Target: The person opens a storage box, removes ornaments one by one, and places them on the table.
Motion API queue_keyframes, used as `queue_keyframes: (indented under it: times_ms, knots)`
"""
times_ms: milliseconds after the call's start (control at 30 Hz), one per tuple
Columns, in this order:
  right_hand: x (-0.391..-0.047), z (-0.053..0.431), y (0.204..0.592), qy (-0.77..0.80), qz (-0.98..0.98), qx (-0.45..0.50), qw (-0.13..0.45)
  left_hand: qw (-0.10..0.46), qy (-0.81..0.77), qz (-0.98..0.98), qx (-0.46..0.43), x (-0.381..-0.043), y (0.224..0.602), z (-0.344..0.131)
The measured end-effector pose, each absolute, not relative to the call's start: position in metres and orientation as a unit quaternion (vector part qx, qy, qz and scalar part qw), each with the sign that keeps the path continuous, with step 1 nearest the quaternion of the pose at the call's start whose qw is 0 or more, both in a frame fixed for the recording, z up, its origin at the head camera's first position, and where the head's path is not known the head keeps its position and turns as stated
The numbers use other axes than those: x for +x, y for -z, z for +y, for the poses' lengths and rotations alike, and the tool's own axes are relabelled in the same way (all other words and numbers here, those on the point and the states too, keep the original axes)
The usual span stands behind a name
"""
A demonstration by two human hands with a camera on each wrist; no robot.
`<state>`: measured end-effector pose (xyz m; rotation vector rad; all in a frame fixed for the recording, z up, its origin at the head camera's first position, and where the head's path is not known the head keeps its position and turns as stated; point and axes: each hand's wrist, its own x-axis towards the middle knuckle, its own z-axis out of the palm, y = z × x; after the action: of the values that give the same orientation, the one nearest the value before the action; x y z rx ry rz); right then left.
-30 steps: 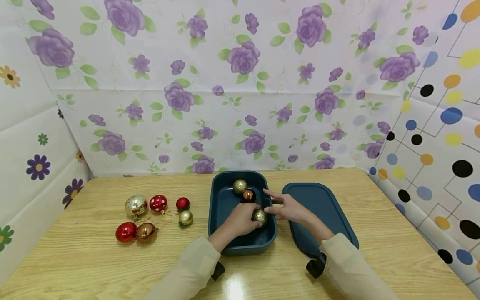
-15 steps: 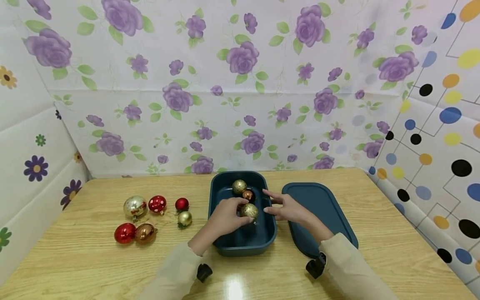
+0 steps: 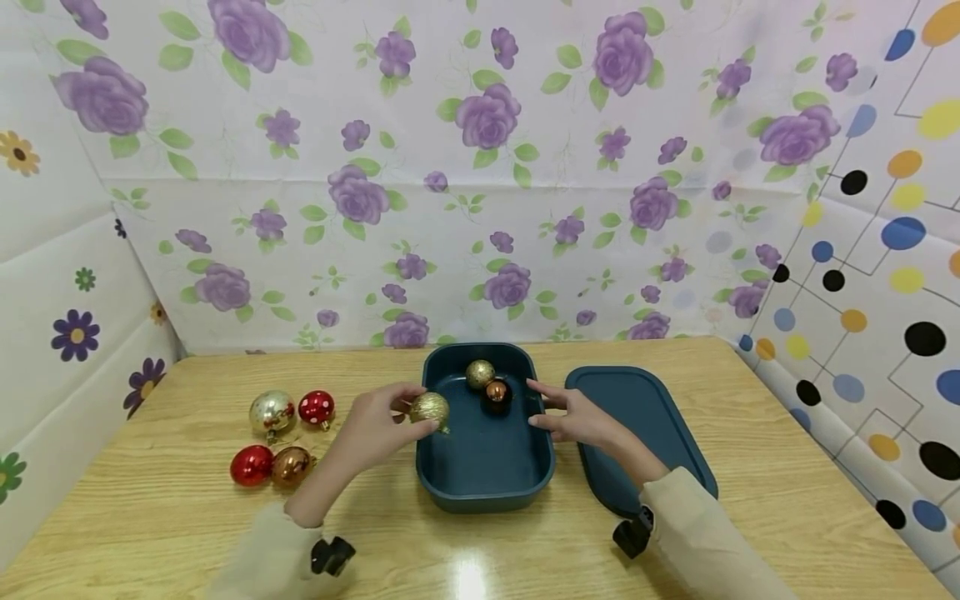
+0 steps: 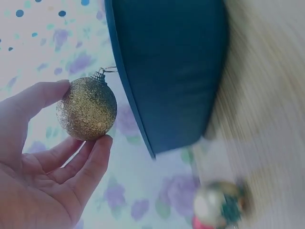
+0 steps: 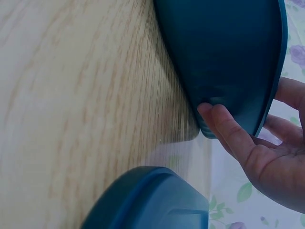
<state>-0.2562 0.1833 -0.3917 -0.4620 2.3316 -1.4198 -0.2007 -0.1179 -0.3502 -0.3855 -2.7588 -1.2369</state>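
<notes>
The left hand (image 3: pixel 375 423) pinches a glittery gold ball ornament (image 3: pixel 431 409) between thumb and fingertips by the left rim of a dark-blue rounded-rectangular box (image 3: pixel 476 468); the right hand (image 3: pixel 581 415), fingers spread, touches the box's right wall. Inside, near the far end, sit a second gold ball (image 3: pixel 479 374) and a shiny copper-brown ball (image 3: pixel 497 393)

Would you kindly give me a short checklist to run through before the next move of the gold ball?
1. Gold ball secure: ok, the left hand pinches it.
2. Blue box steadied: ok, the right hand grips its right wall.
3. Hook clear of the box: cannot tell, the left wrist view shows it close to the rim.
4. Lid out of the way: ok, on the table right of the box.
5. Box empty, if wanted: not ok, a second gold ball and a copper ball are inside.
</notes>
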Motion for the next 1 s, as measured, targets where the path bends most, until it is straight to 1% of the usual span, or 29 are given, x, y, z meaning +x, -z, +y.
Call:
queue_keyframes:
  times_ms: [200, 467, 767, 1000]
  knots:
    - [-0.256, 0.183, 0.392, 0.505, 0.828, -0.159, 0.185, 0.063, 0.383, -0.915, -0.111, -0.192, 0.350, -0.151]
    - [-0.256, 0.184, 0.392, 0.501, 0.831, -0.158, 0.182, 0.042, 0.376, -0.922, -0.076, -0.182, 0.362, -0.182]
    - [-0.255, 0.183, 0.391, 0.498, 0.832, -0.160, 0.183, 0.016, 0.369, -0.927, -0.063, -0.177, 0.380, -0.197]
    - [-0.255, 0.182, 0.390, 0.497, 0.834, -0.158, 0.181, 0.018, 0.364, -0.927, -0.082, -0.176, 0.386, -0.202]
